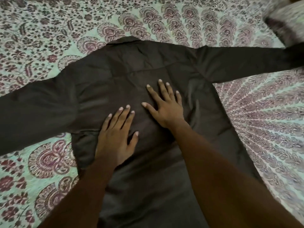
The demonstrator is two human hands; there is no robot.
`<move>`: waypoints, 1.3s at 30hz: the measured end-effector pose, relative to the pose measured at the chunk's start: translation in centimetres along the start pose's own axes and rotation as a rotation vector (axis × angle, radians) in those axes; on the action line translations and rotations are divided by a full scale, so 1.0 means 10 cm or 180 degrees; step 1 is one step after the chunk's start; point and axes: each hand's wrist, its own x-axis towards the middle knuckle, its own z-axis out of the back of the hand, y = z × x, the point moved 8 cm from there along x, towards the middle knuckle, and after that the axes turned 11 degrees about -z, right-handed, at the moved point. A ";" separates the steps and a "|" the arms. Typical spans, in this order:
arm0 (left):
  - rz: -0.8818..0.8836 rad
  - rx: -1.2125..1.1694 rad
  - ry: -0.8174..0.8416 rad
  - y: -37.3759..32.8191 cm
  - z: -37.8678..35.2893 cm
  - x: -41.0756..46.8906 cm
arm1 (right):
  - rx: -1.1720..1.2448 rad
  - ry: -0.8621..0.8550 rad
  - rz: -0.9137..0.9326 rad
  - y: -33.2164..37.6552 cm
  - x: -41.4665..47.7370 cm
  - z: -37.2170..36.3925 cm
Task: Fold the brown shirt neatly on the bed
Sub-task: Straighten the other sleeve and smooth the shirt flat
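- right now, a dark brown long-sleeved shirt [115, 83] lies spread flat across the bed, on a pale green bedspread [49, 22] printed with maroon floral and paisley motifs.
- its collar [130, 40] points to the far side, and the hem end runs toward the person and out of the bottom of the view.
- the left-side sleeve [32, 109] stretches straight out to the left, and the right-side sleeve [246, 61] reaches out to the right, its cuff lost in blur at the edge.
- left hand [115, 139] is palm down on the middle of the shirt, a little left of centre, fingers straight and slightly fanned, thumb out to the side; the grip is apart, nothing pinched.
- right hand [166, 109] lies palm down just beyond it and to the right, fingers [160, 81] spread and pointing toward the collar; grip apart here too, flat on the cloth.
- the two hands sit close, right thumb tip just beside the left fingertips; i cannot tell if they touch.
- soft creases run through the cloth around both hands and up at the shoulders.
- a patterned pillow [287, 18] sits at the far right corner, blurred, near the end of the right-side sleeve.
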 end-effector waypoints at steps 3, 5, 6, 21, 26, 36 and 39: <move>0.0043 -0.0048 0.0011 0.00 0.00 0.00 | 0.0071 -0.0281 -0.0824 -0.68 -0.17 0.11; 0.0062 -0.0066 0.0015 0.01 0.03 0.01 | 0.0178 -0.0386 -0.1444 -1.13 -0.36 0.17; 0.0068 -0.0075 0.0016 0.01 0.04 0.01 | 0.0238 -0.0357 -0.1708 -1.29 -0.45 0.17; 0.0046 0.0137 -0.0096 0.01 0.03 0.06 | 0.0267 -0.0572 -0.1518 -1.03 0.24 0.25; 0.0073 0.0141 -0.0088 0.02 0.02 0.07 | 0.0291 -0.0375 -0.2311 -1.69 -0.39 0.23; 0.0084 0.0231 -0.0040 0.02 0.01 0.06 | 0.0191 -0.0269 -0.0894 -0.52 -0.08 0.06; 0.0105 0.0174 -0.0063 0.02 0.02 0.05 | 0.0075 -0.0309 -0.1220 -0.99 -0.53 0.08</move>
